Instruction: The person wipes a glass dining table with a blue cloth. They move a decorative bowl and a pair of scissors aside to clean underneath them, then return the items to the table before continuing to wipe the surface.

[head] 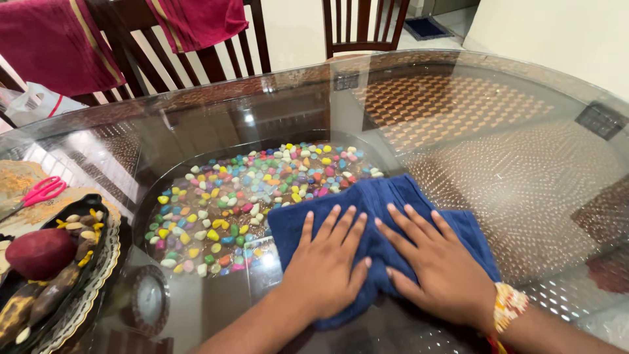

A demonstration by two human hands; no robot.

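Observation:
A dark blue cloth [393, 196] lies bunched on the glass tabletop [498, 131] near its front edge. My left hand [325, 265] presses flat on the cloth's left part, fingers spread. Pressed flat on its right part is my right hand [436, 262], with a beaded band at the wrist. The two hands lie side by side, thumbs almost touching. Under the glass, just beyond the cloth, a bed of several coloured pebbles [249, 196] shows through.
A dark tray [98, 255] at the left holds a reddish round fruit [39, 252] and pebbles. Pink scissors [42, 191] lie on a mat behind it. A small clock face [149, 300] shows near the front. Wooden chairs [363, 26] with maroon towels [56, 42] stand behind.

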